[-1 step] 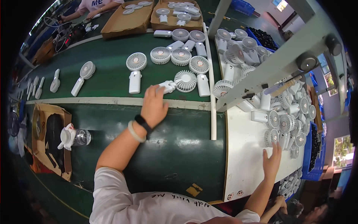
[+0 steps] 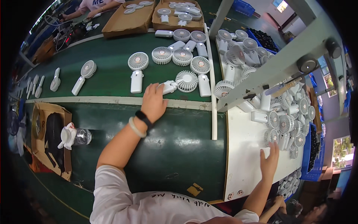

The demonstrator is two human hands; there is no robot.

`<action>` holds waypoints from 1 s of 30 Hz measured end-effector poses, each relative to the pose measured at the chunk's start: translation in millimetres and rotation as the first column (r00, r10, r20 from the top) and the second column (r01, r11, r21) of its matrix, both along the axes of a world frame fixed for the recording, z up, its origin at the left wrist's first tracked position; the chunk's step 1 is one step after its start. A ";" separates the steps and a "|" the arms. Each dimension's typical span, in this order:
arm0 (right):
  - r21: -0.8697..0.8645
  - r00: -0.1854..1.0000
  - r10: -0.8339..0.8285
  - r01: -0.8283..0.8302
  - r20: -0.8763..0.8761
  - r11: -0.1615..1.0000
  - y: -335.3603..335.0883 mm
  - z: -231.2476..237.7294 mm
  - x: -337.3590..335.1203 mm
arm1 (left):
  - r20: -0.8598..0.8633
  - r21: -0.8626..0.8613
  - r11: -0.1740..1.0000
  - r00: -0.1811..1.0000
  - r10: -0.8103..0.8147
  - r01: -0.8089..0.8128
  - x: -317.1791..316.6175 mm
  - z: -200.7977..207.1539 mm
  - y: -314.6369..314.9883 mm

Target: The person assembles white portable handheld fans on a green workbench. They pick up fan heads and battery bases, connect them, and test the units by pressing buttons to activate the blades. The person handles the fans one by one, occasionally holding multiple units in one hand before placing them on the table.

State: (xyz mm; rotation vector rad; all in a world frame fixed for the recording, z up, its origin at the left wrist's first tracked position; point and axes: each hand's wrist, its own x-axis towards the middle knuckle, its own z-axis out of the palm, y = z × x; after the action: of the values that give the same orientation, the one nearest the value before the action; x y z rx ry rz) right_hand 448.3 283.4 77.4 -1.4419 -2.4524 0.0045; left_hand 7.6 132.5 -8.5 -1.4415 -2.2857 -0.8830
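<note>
A white handheld fan [image 2: 186, 81] lies slanted on the green belt, its handle pointing left. My left hand [image 2: 153, 102] is at the end of that handle, palm down with fingers stretched out and the thumb apart; the fingertips seem to touch it, though the contact is partly hidden. To its left another white handheld fan [image 2: 137, 80] lies with its handle toward me. My right hand [image 2: 269, 158], open with fingers spread, hovers over the white tabletop [image 2: 242, 160]. Just beyond its fingertips is the nearest fan [image 2: 271, 137] of a large pile.
A white rail [image 2: 212, 82] divides the belt from the fan pile. A slanted metal post [image 2: 276, 67] crosses above the pile. Cardboard trays [image 2: 128, 22] stand at the back. A carton [image 2: 67, 164] and a clear bottle [image 2: 82, 137] are at left. Other people work at far left and lower right.
The view has shifted very slightly. My right hand is a touch farther left; my left hand stays by the same fan handle.
</note>
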 end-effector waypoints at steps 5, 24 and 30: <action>-0.047 0.957 0.260 -0.268 -0.125 0.962 -50.4 15.5 -76.7 | 0.043 -0.231 0.969 0.996 -0.083 0.091 -35.0 0.7 13.9; -0.230 0.645 0.638 -0.756 -0.421 0.613 -160.7 -26.9 -244.5 | 0.723 0.566 0.783 -0.302 -0.622 -0.257 30.8 21.3 -150.7; -0.227 0.651 0.600 -0.743 -0.465 0.630 -150.7 -48.9 -269.9 | 0.585 0.659 0.716 -0.442 -0.680 -0.231 12.1 7.9 -153.0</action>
State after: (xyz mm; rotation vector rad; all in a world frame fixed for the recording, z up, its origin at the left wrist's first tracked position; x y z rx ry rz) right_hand 178.4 132.8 28.6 -0.4253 -2.5996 0.9019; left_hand 19.7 -20.5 -0.6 -0.6564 -1.3007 -3.9633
